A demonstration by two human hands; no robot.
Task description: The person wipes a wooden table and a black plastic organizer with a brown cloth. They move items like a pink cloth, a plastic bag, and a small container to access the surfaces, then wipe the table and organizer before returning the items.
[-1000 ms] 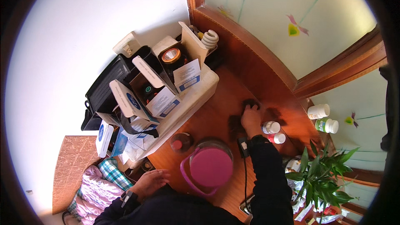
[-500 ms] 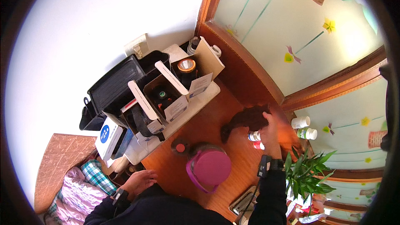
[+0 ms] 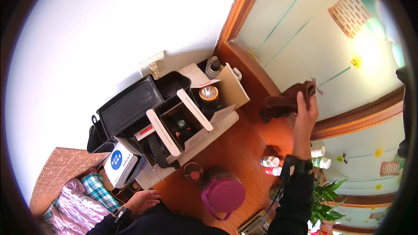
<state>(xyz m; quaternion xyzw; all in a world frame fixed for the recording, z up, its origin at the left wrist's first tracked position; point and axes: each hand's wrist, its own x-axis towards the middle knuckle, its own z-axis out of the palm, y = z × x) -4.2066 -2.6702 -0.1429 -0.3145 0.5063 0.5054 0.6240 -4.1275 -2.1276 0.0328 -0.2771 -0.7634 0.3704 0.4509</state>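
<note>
My right hand (image 3: 305, 115) grips a dark brown cloth (image 3: 285, 101) that hangs loosely to the left of my fingers. The cloth is up by the wooden sill of the frosted, flower-patterned glass. Low on the left, my left hand (image 3: 143, 201) is held near the table edge, its fingers stretched out and nothing in it. Between my arms a round container with a purple lid (image 3: 225, 195) stands on the reddish wooden table (image 3: 226, 143). Beside it is a dark bottle with a red cap (image 3: 194, 172). Small bottles (image 3: 271, 161) stand just left of my right forearm.
Along the white wall, open cartons (image 3: 185, 126) hold a headlamp-like light (image 3: 209, 94) and other dark items, next to a black plastic bin (image 3: 130, 98). A potted plant (image 3: 326, 198) sits right of my forearm. Plaid and pink bedding (image 3: 82, 200) lies at lower left.
My right hand has lifted the brown cloth from the table, up and to the right toward the glass. My left hand stays open near the table edge. The view has shifted slightly.
</note>
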